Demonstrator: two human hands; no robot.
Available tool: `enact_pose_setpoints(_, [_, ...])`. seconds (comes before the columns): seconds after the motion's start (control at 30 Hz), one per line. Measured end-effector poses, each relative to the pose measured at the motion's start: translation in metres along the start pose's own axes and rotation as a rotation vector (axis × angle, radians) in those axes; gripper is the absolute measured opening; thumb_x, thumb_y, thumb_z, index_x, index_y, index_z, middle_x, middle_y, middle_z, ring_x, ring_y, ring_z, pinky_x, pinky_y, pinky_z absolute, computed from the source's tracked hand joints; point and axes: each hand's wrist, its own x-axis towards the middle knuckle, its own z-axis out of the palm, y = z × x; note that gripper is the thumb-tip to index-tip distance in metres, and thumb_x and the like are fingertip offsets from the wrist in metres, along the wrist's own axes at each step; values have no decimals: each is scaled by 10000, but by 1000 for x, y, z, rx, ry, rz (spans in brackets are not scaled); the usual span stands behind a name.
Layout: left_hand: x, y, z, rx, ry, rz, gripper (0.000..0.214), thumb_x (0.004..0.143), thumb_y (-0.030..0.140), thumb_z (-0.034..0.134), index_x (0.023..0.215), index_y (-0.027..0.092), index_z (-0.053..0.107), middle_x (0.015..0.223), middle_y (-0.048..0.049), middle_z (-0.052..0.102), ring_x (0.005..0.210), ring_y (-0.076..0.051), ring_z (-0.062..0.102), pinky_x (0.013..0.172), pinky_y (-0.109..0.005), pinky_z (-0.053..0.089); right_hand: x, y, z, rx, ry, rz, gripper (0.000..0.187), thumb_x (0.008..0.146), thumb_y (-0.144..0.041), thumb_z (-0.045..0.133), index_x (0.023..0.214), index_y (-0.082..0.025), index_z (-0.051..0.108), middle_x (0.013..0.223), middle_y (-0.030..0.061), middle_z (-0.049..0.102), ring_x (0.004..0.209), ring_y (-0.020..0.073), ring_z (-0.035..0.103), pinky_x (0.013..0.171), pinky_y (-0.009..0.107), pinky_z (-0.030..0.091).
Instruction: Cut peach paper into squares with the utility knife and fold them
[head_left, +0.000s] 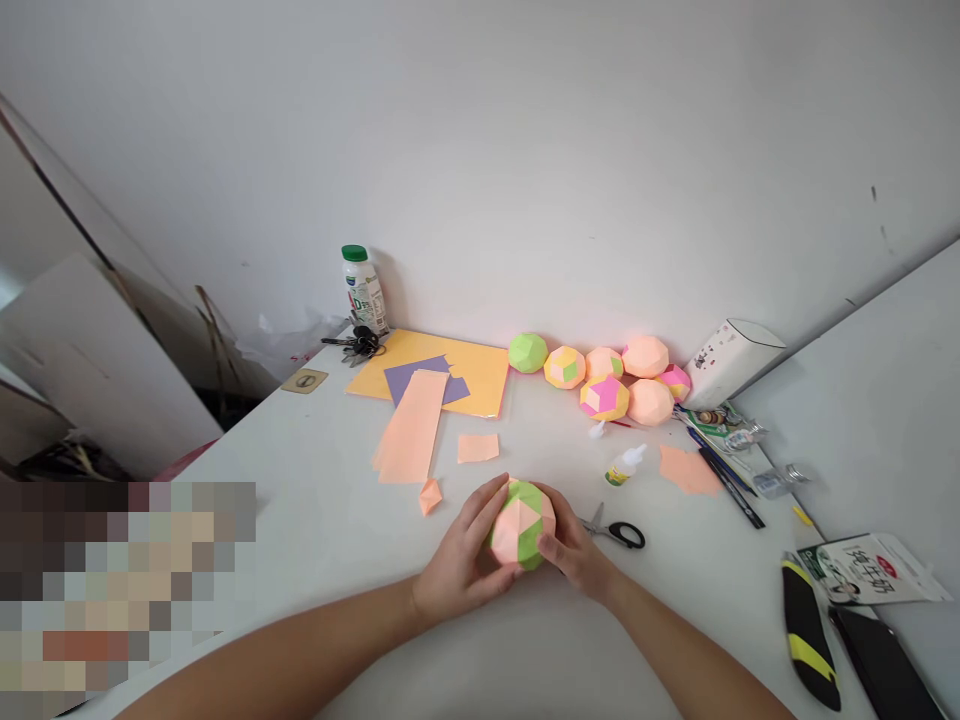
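Note:
Between my two hands is a faceted paper ball (pixel 519 528) in green and peach. My left hand (pixel 466 555) curls round its left side, fingers over the top edge and thumb underneath. On the right side, my right hand (pixel 574 548) grips it, its thumb pressed on the front face. A pair of scissors (pixel 624 535) with black handles lies just beyond my right hand. Up and left of the ball rest a small folded peach paper piece (pixel 430 497) and a peach paper rectangle (pixel 478 448). A small glue bottle (pixel 625 466) lies on its side behind the scissors.
Several finished paper balls (pixel 602 397) sit along the wall. Peach strips (pixel 411 430) overlap a yellow sheet (pixel 480 395). A white bottle (pixel 365 292) with a green cap and keys (pixel 361 343) stand back left. Pens (pixel 731 488), a utility knife (pixel 810 635) and a phone (pixel 889 660) lie right.

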Motion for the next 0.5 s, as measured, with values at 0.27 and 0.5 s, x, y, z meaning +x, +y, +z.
enact_pose_setpoints(0.27, [1, -1, 2, -24, -20, -128, 909, 767, 406, 660, 1454, 244, 87, 1426, -161, 262, 1329, -365, 270, 1042, -549, 328, 1, -3, 1, -18, -11, 1, 642, 822, -533, 595, 1349, -251, 361, 1351, 115, 436, 1201, 266, 453, 1015, 446, 373])
enact_pose_setpoints(0.5, [2, 1, 1, -131, -32, -193, 917, 758, 463, 657, 1440, 219, 95, 1361, -170, 324, 1251, -352, 375, 993, -519, 375, -1, 0, 3, 7, 32, -31, 652, 797, -529, 624, 1329, -260, 359, 1367, 116, 423, 1229, 278, 432, 1020, 455, 369])
